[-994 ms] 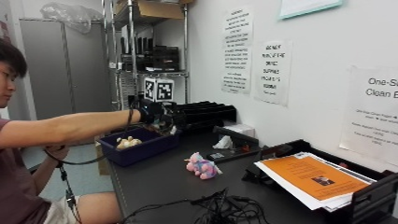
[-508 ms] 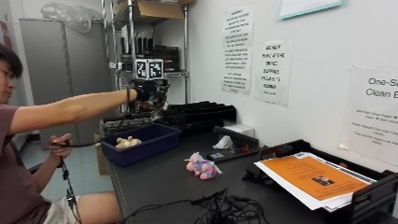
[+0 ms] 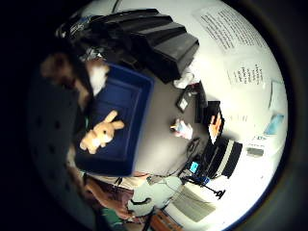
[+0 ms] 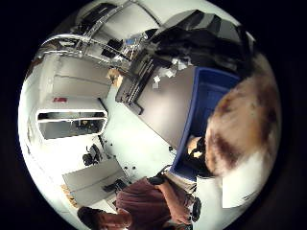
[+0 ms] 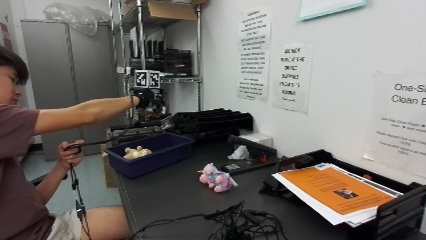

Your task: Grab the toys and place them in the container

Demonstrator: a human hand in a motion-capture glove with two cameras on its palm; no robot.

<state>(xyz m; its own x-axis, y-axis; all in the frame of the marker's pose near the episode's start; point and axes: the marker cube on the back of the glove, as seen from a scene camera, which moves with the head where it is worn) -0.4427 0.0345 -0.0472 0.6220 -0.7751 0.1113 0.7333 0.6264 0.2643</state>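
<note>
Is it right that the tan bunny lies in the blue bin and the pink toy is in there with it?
Not quite. The tan bunny does lie in the blue bin, but the pink toy lies on the black table, apart from the bin, as the outside view shows.

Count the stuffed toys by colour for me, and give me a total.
Tan: 1, the bunny in the blue bin.
Pink and purple: 1, the plush on the table.
Brown and white: 1, the furry toy close against the right hand.
Total: 3 toys.
</note>
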